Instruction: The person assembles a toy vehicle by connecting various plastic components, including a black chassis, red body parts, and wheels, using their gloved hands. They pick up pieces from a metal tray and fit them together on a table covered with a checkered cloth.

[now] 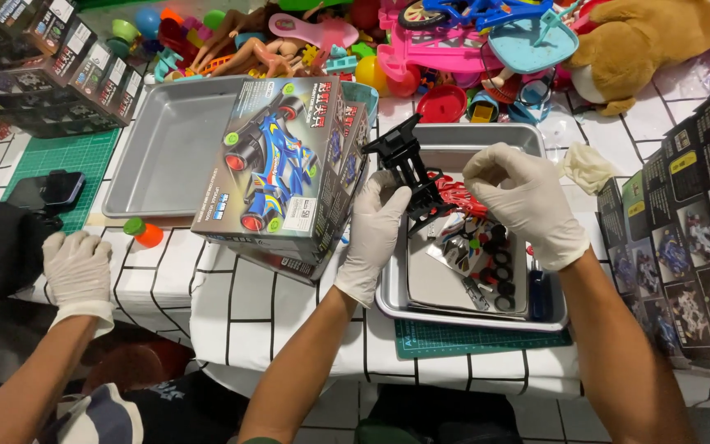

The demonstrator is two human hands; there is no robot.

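Note:
Both my hands wear white gloves. My left hand (373, 234) holds a black plastic model car chassis (408, 168) from below, tilted up over a metal tray (462, 316). My right hand (527, 197) hovers beside the chassis with fingers curled, pinching near its right end; what it pinches is too small to tell. The tray holds red and black parts frames (462, 197), several small black tyres (499, 271) and a sheet of paper. A model car kit box (281, 164) stands just left of my left hand.
An empty metal tray (166, 148) lies at the back left. Another person's gloved hand (78, 271) rests at the left edge near a phone (47, 191) and an orange bottle (145, 233). Stacked kit boxes (684, 238) stand right and far left. Toys (421, 41) crowd the back.

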